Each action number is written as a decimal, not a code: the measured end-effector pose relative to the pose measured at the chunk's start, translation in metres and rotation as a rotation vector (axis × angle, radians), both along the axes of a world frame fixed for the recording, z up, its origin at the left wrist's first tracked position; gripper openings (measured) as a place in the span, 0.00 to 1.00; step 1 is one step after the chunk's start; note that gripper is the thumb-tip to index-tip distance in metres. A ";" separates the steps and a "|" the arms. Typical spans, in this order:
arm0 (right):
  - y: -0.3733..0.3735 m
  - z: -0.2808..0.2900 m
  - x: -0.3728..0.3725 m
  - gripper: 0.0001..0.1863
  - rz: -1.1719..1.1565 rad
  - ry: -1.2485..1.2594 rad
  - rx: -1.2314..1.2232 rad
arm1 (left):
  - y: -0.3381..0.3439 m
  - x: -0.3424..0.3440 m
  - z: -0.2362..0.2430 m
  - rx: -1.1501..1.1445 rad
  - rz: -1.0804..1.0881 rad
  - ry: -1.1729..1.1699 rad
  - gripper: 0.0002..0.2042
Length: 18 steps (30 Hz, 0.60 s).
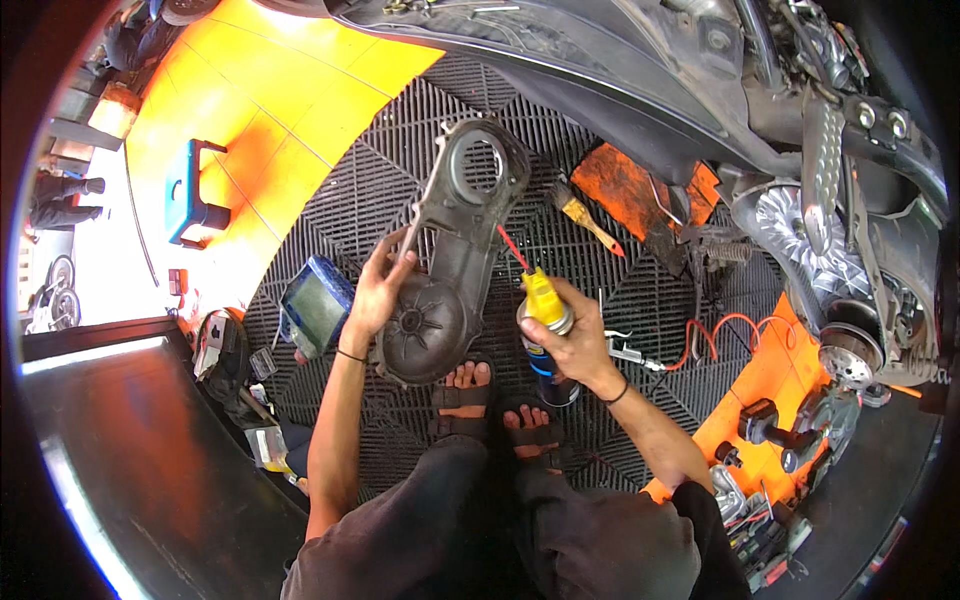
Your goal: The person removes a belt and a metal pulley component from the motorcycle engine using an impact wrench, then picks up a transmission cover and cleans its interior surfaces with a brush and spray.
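My left hand (380, 285) grips the left edge of a dark, elongated engine side cover (445, 260), held tilted above the floor. The cover has a round opening at its far end and a domed, ribbed round part at its near end. In my right hand (578, 340) is a spray can (548, 368) with a yellow nozzle cap (543, 297). A thin red straw (512, 247) runs from the cap toward the cover's right edge. My fingers wrap round the can's top; whether one presses the trigger I cannot make out.
A paintbrush (590, 222) lies on the black slatted mat (340, 215) beside an orange, dirty cloth (630, 195). Left stands a blue-rimmed tray (318, 305); farther off, a blue stool (188, 195). An air gun (628, 352) with red hose, a motor scooter (800, 230) and tools (775, 430) are right.
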State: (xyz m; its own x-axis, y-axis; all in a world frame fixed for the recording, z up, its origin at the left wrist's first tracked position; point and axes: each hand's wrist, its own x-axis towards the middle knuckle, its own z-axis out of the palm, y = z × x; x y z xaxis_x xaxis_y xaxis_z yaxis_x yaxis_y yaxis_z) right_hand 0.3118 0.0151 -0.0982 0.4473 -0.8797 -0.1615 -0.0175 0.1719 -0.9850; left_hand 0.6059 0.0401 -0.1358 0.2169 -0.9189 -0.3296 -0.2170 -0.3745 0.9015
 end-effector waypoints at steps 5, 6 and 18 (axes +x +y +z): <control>0.014 -0.031 0.017 0.24 -0.015 0.096 -0.268 | -0.002 -0.003 0.000 -0.043 0.008 0.005 0.26; 0.013 -0.032 0.021 0.24 -0.010 0.098 -0.277 | -0.002 -0.003 0.000 -0.040 0.002 -0.007 0.26; 0.008 -0.026 0.042 0.23 0.023 0.093 -0.334 | 0.001 -0.005 0.001 -0.054 0.005 -0.066 0.26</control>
